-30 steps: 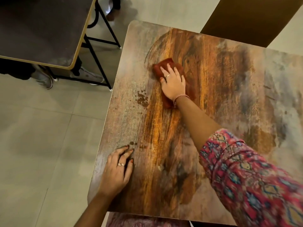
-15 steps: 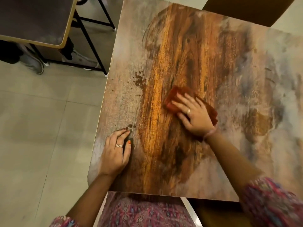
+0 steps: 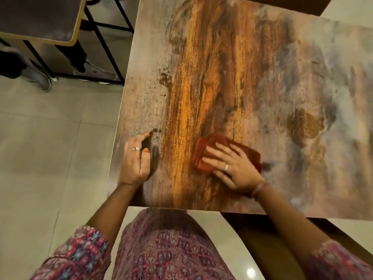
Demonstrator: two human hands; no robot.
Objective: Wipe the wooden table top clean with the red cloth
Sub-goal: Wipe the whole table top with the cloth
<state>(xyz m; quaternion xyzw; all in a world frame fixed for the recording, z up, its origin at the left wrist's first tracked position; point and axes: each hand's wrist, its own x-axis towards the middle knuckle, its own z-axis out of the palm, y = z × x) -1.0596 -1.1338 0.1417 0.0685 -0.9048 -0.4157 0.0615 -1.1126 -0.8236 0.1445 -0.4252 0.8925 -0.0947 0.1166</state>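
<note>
The wooden table top [image 3: 252,81] fills the upper right, with an orange-brown grain band down its middle and greyish patches at the sides. My right hand [image 3: 234,168] lies flat with spread fingers on the red cloth [image 3: 218,145], pressing it against the table near the front edge. My left hand [image 3: 137,158] rests on the table's front left corner, fingers loosely curled and holding nothing. Dark brown specks [image 3: 164,77] sit left of the grain band, and a few more [image 3: 155,130] lie just beyond my left fingertips.
A second table with a yellow rim [image 3: 75,35] and black metal legs [image 3: 105,47] stands at the upper left on the tiled floor [image 3: 50,148]. Someone's shoe [image 3: 43,79] shows beneath it. A brown chair seat [image 3: 278,245] is at the lower right, under the table's front edge.
My right hand has dragged the red cloth from the far middle of the table toward me, down to near the front edge. My left hand has stayed on the left corner.
</note>
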